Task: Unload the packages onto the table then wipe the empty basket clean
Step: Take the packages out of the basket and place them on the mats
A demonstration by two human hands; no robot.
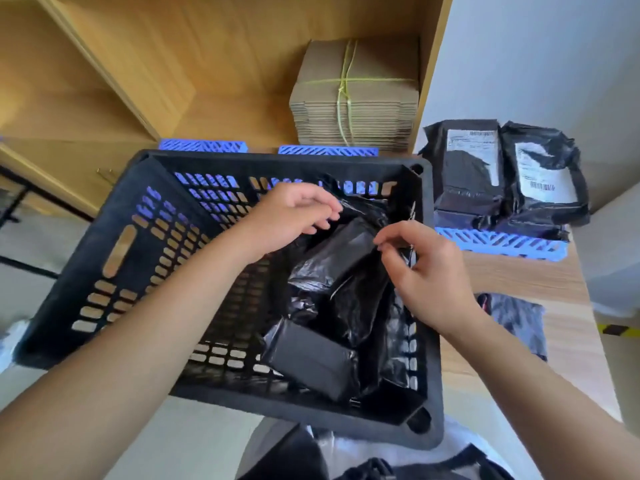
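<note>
The long package (349, 258) lies slanted between both hands, the left hand (294, 216) pinching its far end and the right hand (426, 271) its near edge.

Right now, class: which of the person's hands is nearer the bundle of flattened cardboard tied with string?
Left. The left hand reaches into the black basket just below the cardboard bundle; the right hand is lower, farther away.

Bright, even daylight, soft shadows, slight overall blur, and wide-angle bending toward the edges.
</note>
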